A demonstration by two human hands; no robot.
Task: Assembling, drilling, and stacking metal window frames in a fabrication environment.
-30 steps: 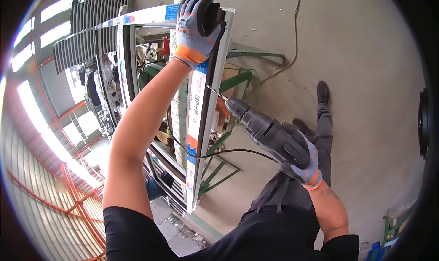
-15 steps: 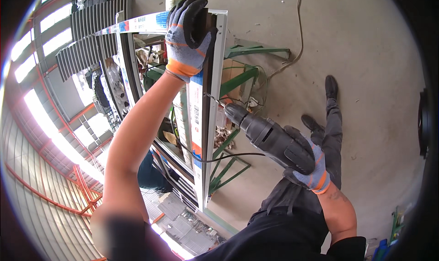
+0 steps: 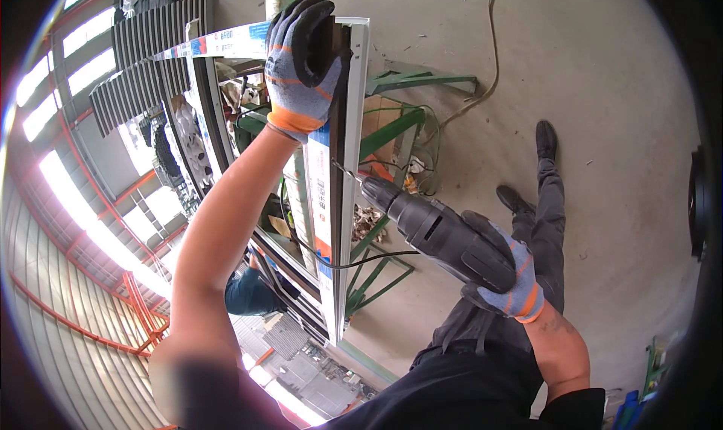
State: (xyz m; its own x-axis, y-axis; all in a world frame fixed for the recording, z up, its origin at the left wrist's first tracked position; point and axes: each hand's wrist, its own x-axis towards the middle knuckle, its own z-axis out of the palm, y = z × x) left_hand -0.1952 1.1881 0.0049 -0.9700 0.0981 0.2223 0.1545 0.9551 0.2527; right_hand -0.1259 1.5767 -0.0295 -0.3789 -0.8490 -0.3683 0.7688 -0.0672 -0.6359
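My left hand (image 3: 303, 65), in a grey, black and orange work glove, is closed over the top corner of a metal frame (image 3: 321, 204) with printed protective film on its face. Its thumb lies by the dark channel on the frame's side. In my gloved right hand (image 3: 508, 272) is a black corded power drill (image 3: 433, 228), its handle mostly hidden by palm and fingers. The drill's thin bit (image 3: 346, 170) points up and left at the frame's dark channel. Whether the tip touches the metal, I cannot tell. The drill's black cable (image 3: 361, 262) runs left across the frame.
Green metal stands (image 3: 392, 132) support the frame, with a cardboard box and scraps among them. Another cable (image 3: 491, 53) lies on the concrete floor (image 3: 617, 204). A person in teal clothing (image 3: 252, 291) is beyond the frame. Stacked dark profiles (image 3: 154, 46) stand at the far left.
The drill and my right hand have shifted slightly left, bringing the bit farther over the frame's side. My left hand keeps its hold on the corner. More of the person in teal shows.
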